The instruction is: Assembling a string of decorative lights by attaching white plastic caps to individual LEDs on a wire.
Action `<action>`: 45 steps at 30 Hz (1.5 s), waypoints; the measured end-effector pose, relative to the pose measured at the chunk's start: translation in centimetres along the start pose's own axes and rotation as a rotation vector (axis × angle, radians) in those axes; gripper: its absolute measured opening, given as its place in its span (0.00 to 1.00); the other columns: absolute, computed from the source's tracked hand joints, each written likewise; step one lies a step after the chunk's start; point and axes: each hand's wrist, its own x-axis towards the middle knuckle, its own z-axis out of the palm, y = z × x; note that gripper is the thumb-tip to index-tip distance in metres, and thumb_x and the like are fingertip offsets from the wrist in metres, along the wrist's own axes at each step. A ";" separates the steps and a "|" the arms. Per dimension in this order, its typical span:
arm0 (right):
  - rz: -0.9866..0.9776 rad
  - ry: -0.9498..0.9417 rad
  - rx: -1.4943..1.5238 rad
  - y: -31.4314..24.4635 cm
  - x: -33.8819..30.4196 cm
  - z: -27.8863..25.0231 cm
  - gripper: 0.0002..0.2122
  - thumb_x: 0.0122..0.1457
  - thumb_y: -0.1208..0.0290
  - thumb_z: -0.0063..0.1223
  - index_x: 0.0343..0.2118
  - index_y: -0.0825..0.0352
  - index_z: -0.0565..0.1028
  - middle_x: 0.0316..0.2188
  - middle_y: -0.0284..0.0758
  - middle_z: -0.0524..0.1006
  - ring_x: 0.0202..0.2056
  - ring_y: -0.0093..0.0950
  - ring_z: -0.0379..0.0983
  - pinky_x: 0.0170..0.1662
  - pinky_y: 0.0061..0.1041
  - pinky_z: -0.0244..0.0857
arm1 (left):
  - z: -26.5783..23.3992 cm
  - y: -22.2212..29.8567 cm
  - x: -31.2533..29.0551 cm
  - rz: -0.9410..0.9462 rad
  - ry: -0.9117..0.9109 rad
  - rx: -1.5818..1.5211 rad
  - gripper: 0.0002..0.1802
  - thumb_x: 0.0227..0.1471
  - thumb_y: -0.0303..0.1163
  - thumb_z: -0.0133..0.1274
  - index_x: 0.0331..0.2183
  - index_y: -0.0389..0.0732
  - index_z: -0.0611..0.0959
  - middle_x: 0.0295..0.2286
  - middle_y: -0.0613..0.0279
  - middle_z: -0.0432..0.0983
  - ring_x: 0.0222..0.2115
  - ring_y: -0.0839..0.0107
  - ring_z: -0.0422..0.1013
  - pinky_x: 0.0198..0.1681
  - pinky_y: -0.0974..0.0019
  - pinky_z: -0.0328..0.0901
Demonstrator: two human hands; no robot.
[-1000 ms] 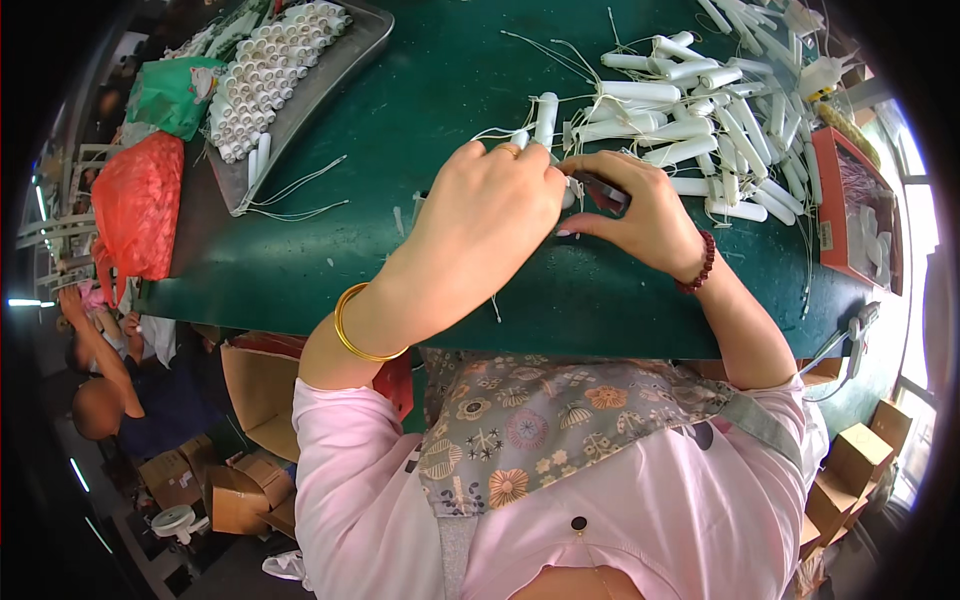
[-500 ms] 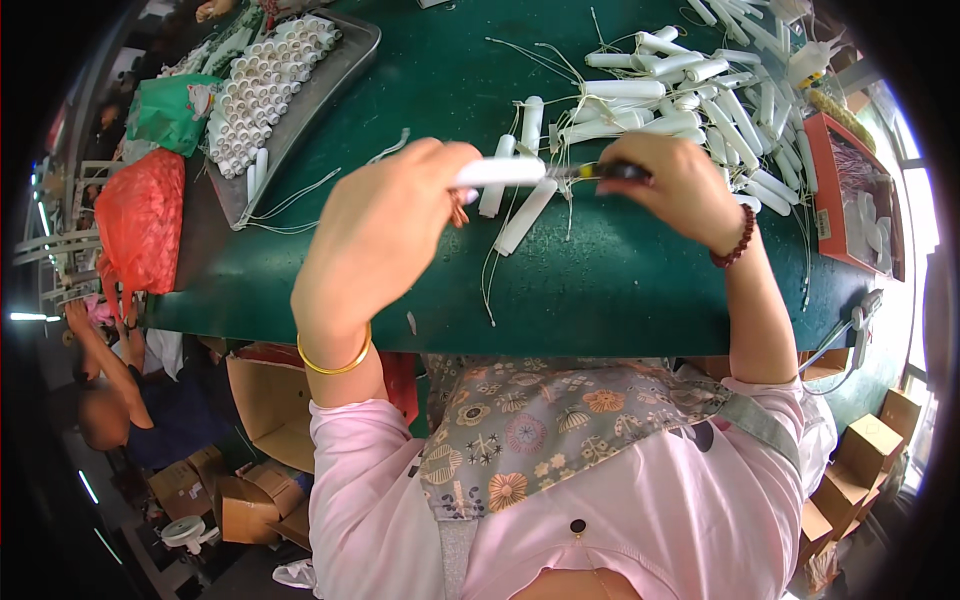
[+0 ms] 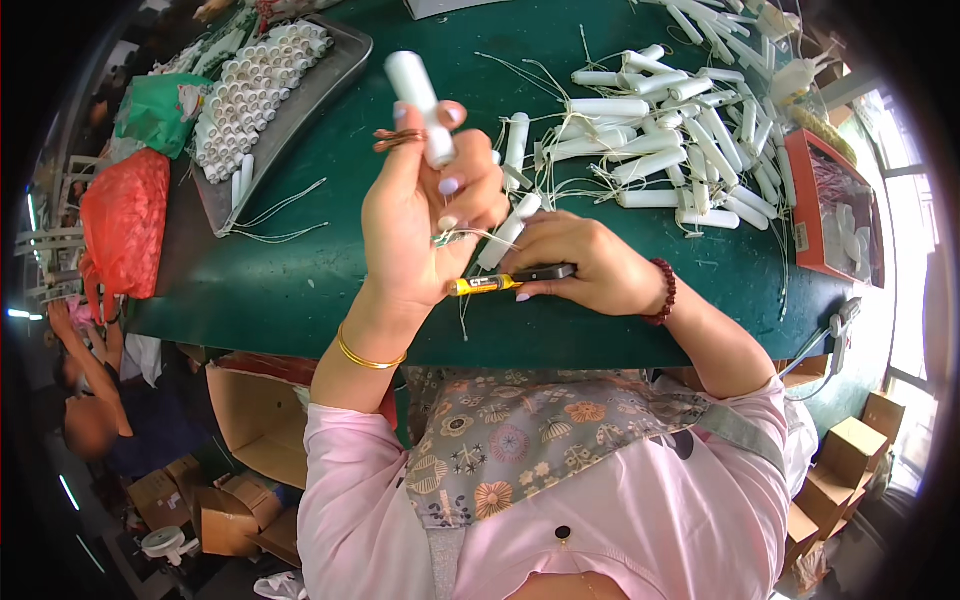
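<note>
Green surface (image 3: 290,290) is carrying a tray (image 3: 352,40) at far left and a heap of white tubes (image 3: 650,165) at far right. Left hand (image 3: 425,220) is facing palm up, its grip pinching one held tube (image 3: 412,85), long axis slanting forward-left, away from the right hand (image 3: 590,262), which, palm down, is clasping a yellow-and-black tool (image 3: 485,285) pointing left.

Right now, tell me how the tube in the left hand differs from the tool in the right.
The tube in the left hand is white; the tool in the right hand is yellow and black. The tube slants steeply in the picture; the tool lies nearly level. The tube looks thicker than the tool. Both are long and held.
</note>
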 end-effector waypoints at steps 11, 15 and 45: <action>0.083 -0.282 0.280 -0.3 -0.1 2.8 0.12 0.55 0.75 0.65 0.39 0.75 0.80 0.51 0.47 0.76 0.49 0.39 0.76 0.50 0.33 0.70 | -6.1 6.6 -0.9 0.505 0.376 1.078 0.17 0.65 0.38 0.49 0.34 0.33 0.83 0.22 0.71 0.69 0.20 0.86 0.57 0.22 0.78 0.49; 0.085 -0.276 0.238 0.1 -0.6 2.8 0.11 0.54 0.76 0.65 0.38 0.76 0.79 0.65 0.52 0.60 0.60 0.43 0.69 0.58 0.35 0.67 | -8.4 11.1 -1.8 0.202 0.665 1.309 0.18 0.59 0.41 0.57 0.30 0.34 0.87 0.18 0.70 0.73 0.18 0.85 0.64 0.21 0.78 0.56; 0.221 0.267 0.218 0.3 -0.5 -3.4 0.12 0.61 0.75 0.59 0.44 0.77 0.77 0.41 0.40 0.81 0.41 0.29 0.79 0.47 0.27 0.74 | -6.7 4.7 1.4 0.058 0.306 1.931 0.21 0.50 0.40 0.60 0.41 0.35 0.80 0.30 0.49 0.79 0.30 0.60 0.76 0.36 0.59 0.70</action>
